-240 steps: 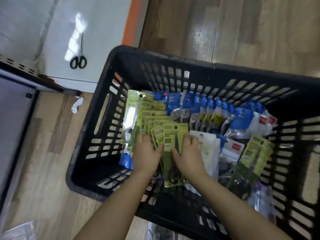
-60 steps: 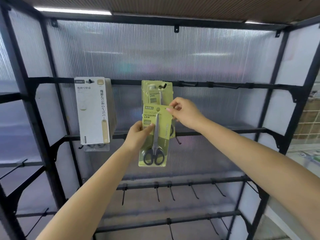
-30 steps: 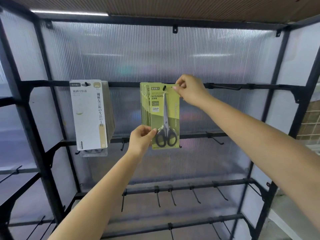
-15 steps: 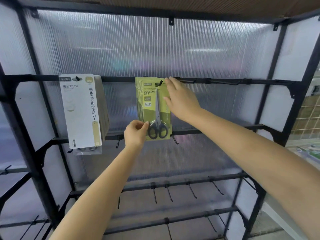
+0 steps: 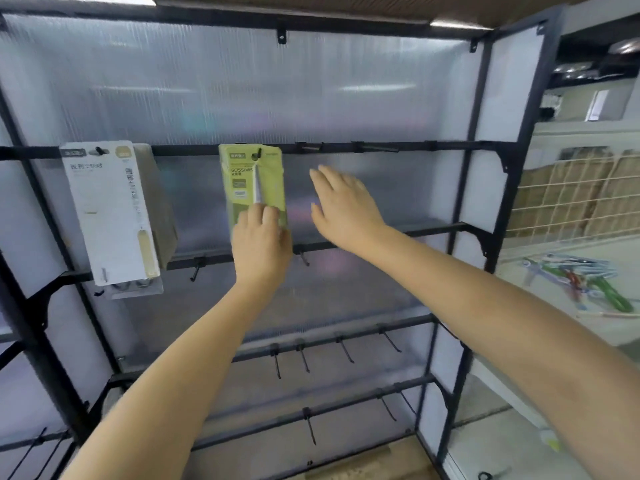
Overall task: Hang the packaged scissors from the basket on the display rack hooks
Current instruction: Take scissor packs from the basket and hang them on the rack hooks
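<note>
The left hand (image 5: 262,244) lies over the lower part of the green scissors pack (image 5: 254,181), fingers curled against its front; whether the thumb grips the edge is hidden. The right hand (image 5: 343,207) hangs in the air just beside the pack, fingers straight and spread, holding nothing, slightly blurred. The pack hangs from a hook (image 5: 257,153) on the top bar of the black rack (image 5: 464,216) and reads "SCISSORS"; smaller print is unreadable. How many packs sit behind it cannot be told. Left of it hangs one white pack (image 5: 110,213) with blurred vertical writing.
</note>
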